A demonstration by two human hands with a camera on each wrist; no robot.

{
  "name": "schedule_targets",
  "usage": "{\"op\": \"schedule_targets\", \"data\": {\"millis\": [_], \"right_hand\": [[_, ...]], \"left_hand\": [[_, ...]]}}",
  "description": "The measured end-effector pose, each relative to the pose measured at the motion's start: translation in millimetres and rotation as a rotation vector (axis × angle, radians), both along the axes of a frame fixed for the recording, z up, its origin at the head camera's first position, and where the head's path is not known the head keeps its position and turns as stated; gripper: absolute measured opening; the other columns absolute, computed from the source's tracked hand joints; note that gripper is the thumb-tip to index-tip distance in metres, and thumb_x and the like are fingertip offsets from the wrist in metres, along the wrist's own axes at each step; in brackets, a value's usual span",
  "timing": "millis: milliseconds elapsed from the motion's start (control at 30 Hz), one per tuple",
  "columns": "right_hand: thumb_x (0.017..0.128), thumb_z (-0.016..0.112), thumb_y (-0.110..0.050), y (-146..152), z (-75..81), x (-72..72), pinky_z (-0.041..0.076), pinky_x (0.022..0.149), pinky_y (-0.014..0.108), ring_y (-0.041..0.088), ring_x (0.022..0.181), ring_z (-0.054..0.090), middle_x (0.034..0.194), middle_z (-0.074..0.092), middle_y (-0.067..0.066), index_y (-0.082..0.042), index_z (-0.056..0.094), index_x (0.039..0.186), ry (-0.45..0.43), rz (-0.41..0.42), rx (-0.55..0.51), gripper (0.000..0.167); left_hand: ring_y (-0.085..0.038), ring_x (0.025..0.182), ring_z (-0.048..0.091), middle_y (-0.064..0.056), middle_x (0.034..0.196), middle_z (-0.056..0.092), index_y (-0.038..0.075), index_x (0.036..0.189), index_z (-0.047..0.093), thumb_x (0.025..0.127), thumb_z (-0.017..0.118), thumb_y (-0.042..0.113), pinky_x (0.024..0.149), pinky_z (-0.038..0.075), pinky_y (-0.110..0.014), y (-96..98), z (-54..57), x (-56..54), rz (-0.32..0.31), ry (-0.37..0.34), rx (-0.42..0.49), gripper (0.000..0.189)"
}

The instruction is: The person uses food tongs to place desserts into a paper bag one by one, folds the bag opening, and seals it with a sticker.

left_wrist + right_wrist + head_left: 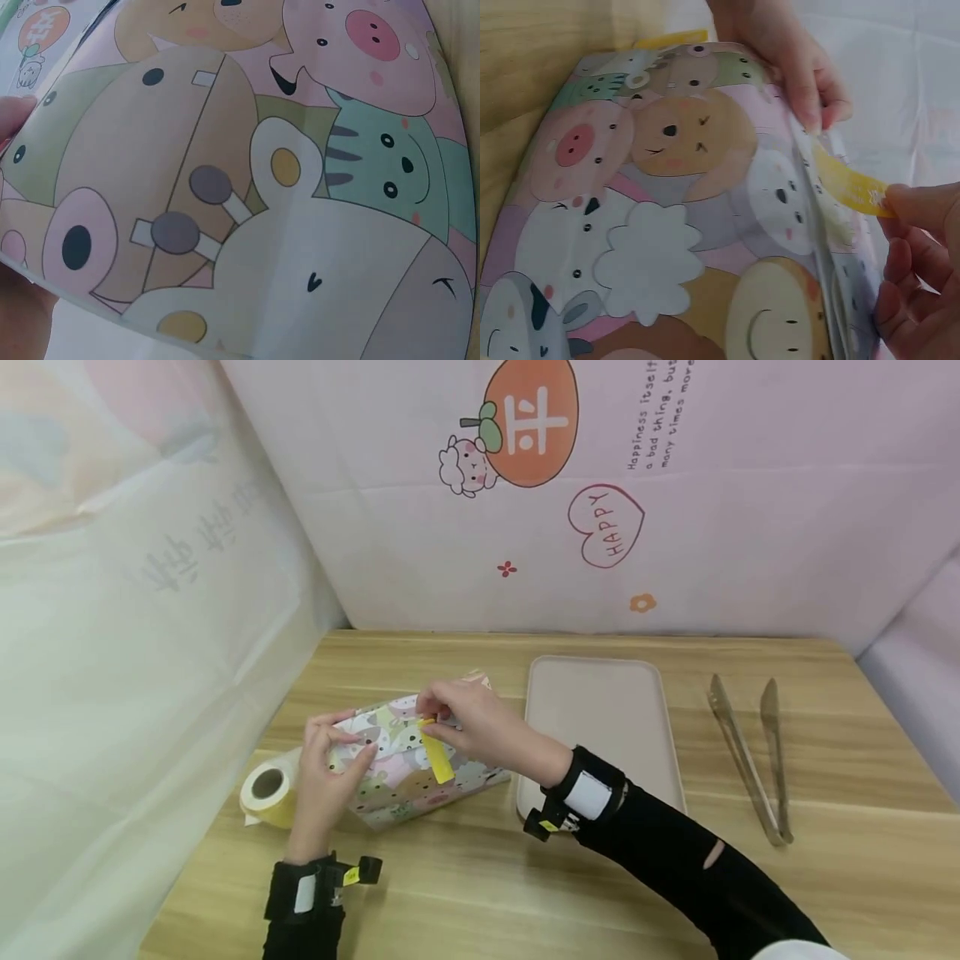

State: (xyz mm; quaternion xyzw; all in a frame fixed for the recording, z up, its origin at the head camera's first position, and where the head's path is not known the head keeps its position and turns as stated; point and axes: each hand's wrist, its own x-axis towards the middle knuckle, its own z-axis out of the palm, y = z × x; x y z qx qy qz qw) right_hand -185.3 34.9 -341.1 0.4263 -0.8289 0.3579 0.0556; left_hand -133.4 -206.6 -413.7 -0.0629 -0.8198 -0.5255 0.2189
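A package wrapped in animal-print paper lies tilted on the table, a folded paper seam along its upper side. My left hand holds the paper at the package's left end, thumb and fingers at the seam. Between thumb and fingers, my right hand pinches a short strip of yellow tape. In the right wrist view, the tape strip runs from the seam to the right fingertips, with the left hand gripping farther along that edge. Printed paper fills most of the left wrist view.
A roll of yellow tape stands left of my left hand. Beyond my right wrist lies a pale rectangular tray. Metal tongs rest spread on the table's right side. Printed cloth hangs behind the table.
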Motion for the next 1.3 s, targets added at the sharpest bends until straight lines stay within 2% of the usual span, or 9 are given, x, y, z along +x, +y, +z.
{"op": "schedule_targets", "data": {"millis": [100,300,400,533,700,833,900,1033,1300], "right_hand": [[0.09,0.07,-0.013,-4,-8.0,-1.2,0.056,0.078,0.018,0.009,0.09,0.065,0.101,0.069,0.001,-0.01,0.061,0.107,0.061,-0.045,0.041,0.02],[0.087,0.073,-0.016,-11,-21.1,-1.7,0.054,0.064,0.017,0.008,0.079,0.062,0.091,0.071,-0.003,-0.014,0.066,0.103,0.361,-0.149,0.064,0.018],[0.083,0.078,-0.02,-14,-24.3,-1.9,0.056,0.072,0.022,0.014,0.088,0.064,0.101,0.071,0.0,-0.013,0.066,0.108,0.455,-0.209,0.053,0.028],[0.078,0.082,-0.027,-14,-22.7,-4.7,0.051,0.097,0.037,0.02,0.114,0.06,0.122,0.065,0.004,-0.012,0.066,0.117,0.394,-0.256,0.02,0.045],[0.081,0.08,-0.024,-8,-18.5,-5.6,0.047,0.103,0.041,0.02,0.114,0.06,0.119,0.068,0.003,-0.013,0.07,0.114,0.239,-0.225,-0.12,0.036],[0.088,0.072,-0.014,1,-13.6,-4.0,0.054,0.093,0.034,0.018,0.102,0.066,0.106,0.073,0.006,-0.008,0.071,0.11,0.155,-0.125,-0.293,0.023],[0.09,0.069,-0.008,6,-11.7,-3.8,0.055,0.077,0.028,0.016,0.087,0.066,0.099,0.074,0.007,-0.005,0.07,0.109,0.092,-0.076,-0.352,0.019],[0.09,0.068,-0.005,12,-9.6,-5.4,0.043,0.054,0.02,0.012,0.065,0.057,0.093,0.074,0.008,-0.003,0.068,0.112,-0.006,-0.046,-0.384,0.022],[0.086,0.072,-0.004,11,-4.8,-9.3,0.05,0.055,0.021,0.014,0.083,0.071,0.091,0.075,0.008,-0.003,0.067,0.108,0.082,-0.072,-0.381,0.022]], "left_hand": [[-0.008,0.118,0.044,-0.008,0.128,0.052,-0.001,0.089,0.055,0.08,0.075,0.001,0.101,0.033,-0.03,0.5,-0.2,0.3,-0.005,-0.02,0.0,0.022],[-0.009,0.115,0.046,-0.005,0.125,0.053,0.0,0.08,0.044,0.079,0.076,0.0,0.096,0.037,-0.024,0.0,0.4,1.1,-0.01,-0.024,-0.006,0.032],[-0.01,0.114,0.048,-0.004,0.122,0.053,0.0,0.077,0.04,0.078,0.076,-0.002,0.093,0.039,-0.018,-0.6,-0.5,1.5,-0.022,0.008,-0.015,0.036],[-0.011,0.113,0.049,-0.004,0.12,0.053,-0.001,0.075,0.035,0.078,0.075,-0.004,0.089,0.042,-0.014,-0.9,-2.1,2.1,-0.031,0.037,-0.018,0.041],[-0.011,0.114,0.048,-0.004,0.122,0.053,-0.001,0.075,0.034,0.078,0.076,-0.003,0.09,0.043,-0.013,-0.1,-2.5,1.0,-0.029,0.013,-0.018,0.041],[-0.011,0.115,0.048,-0.003,0.122,0.052,-0.001,0.075,0.034,0.078,0.076,-0.003,0.092,0.041,-0.016,0.7,-1.2,0.1,-0.024,-0.014,-0.008,0.041],[-0.011,0.116,0.047,-0.003,0.122,0.051,-0.001,0.075,0.035,0.078,0.075,-0.003,0.094,0.039,-0.019,0.9,-0.1,-0.2,-0.023,-0.025,-0.001,0.041],[-0.011,0.116,0.046,-0.002,0.123,0.051,-0.001,0.076,0.035,0.08,0.075,-0.001,0.096,0.038,-0.023,1.0,2.0,-0.9,-0.026,-0.044,0.0,0.04],[-0.011,0.114,0.046,-0.006,0.122,0.05,-0.001,0.076,0.035,0.079,0.075,-0.002,0.094,0.039,-0.022,0.0,3.6,-1.1,-0.03,-0.035,-0.021,0.041]]}}
